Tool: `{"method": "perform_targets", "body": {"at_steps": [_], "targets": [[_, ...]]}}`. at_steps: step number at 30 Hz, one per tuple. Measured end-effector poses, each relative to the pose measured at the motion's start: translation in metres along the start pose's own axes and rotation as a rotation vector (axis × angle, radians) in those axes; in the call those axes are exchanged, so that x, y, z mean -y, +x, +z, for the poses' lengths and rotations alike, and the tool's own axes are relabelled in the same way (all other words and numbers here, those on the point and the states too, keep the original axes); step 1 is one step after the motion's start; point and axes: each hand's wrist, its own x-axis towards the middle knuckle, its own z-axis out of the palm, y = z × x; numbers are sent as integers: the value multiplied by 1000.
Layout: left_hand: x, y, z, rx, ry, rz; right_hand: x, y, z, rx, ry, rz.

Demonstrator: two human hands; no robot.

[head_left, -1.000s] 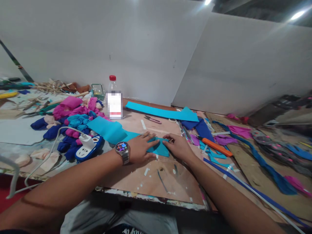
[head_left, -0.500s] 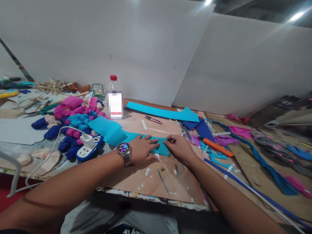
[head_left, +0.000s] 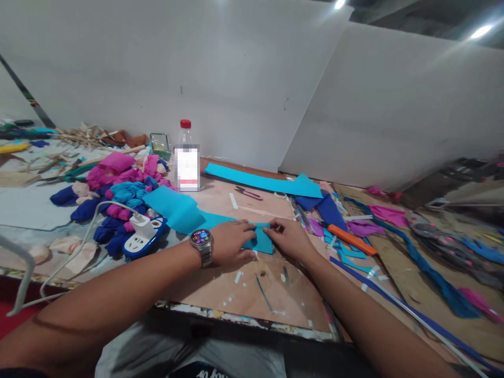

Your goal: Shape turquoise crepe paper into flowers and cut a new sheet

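Observation:
A bright blue paper strip [head_left: 262, 240] lies across the board in front of me, its left part curling up near the power socket. Flat on the strip rests my left hand [head_left: 230, 240], fingers extended and a smartwatch [head_left: 200, 239] on the wrist. At the strip's right end, my right hand [head_left: 290, 237] pinches the upper corner between thumb and fingers. Part of the strip is hidden under the left hand. Behind both hands lie a second blue strip [head_left: 263, 182] and small pink-handled snips [head_left: 249, 193].
A bottle with a red cap [head_left: 185, 124] stands by the wall. To the left are crumpled pink and blue bundles [head_left: 128, 194] and a power socket [head_left: 144, 242] with a cable. An orange utility knife [head_left: 352, 239] and coloured scraps [head_left: 366, 226] lie to the right.
My left hand's fingers have drawn closer together and slid slightly on the strip. The strip's right end now lies flatter and straighter. My right hand stays at the corner.

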Motion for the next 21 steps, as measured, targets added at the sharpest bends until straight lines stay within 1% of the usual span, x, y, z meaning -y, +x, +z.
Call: {"method": "perform_targets", "body": {"at_steps": [7, 11, 14, 21], "targets": [[3, 0, 6, 9, 7, -7, 0, 1, 0, -34, 9, 41], [5, 0, 9, 14, 30, 2, -1, 1, 1, -31, 43, 48], [5, 0, 8, 17, 45, 8, 2, 1, -1, -52, 45, 43], [0, -3, 5, -36, 57, 24, 13, -2, -7, -66, 8, 54]]}}
